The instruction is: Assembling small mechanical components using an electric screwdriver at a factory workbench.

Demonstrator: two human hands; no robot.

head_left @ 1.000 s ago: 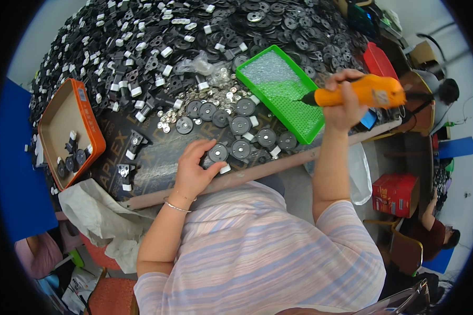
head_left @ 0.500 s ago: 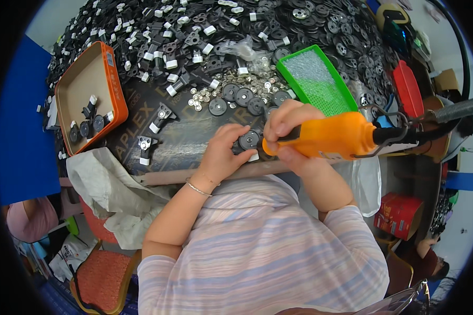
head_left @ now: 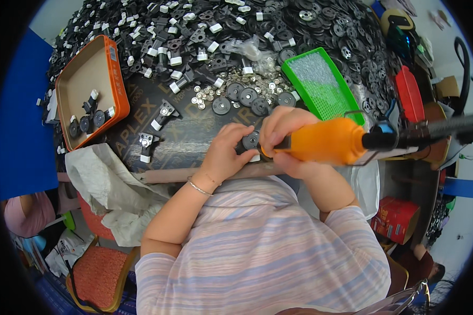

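My left hand point(head_left: 228, 149) is closed on a small black wheel assembly point(head_left: 250, 139) at the table's near edge, with a white end showing below it. My right hand point(head_left: 288, 139) grips an orange electric screwdriver point(head_left: 328, 142), held nearly level and pointing left at the wheel. Its tip is hidden by my fingers, so I cannot tell if it touches. Beyond my hands lie loose black wheels point(head_left: 221, 105) and a heap of small silver metal pieces point(head_left: 207, 94). Two black caster pieces with white ends, one upper point(head_left: 164, 114) and one lower point(head_left: 146, 146), rest to the left.
An orange-rimmed tray point(head_left: 122, 97) with several assembled pieces stands at the left. A green basket point(head_left: 337, 86) of small silver parts sits at the right, near a red tray point(head_left: 409, 94). Black parts point(head_left: 194, 37) pile up across the back. A coiled cable point(head_left: 454, 125) runs to the screwdriver.
My right hand and the screwdriver have shifted slightly left, closer to the wheel. My left hand keeps its hold on the wheel assembly. The whole view has shifted a little.
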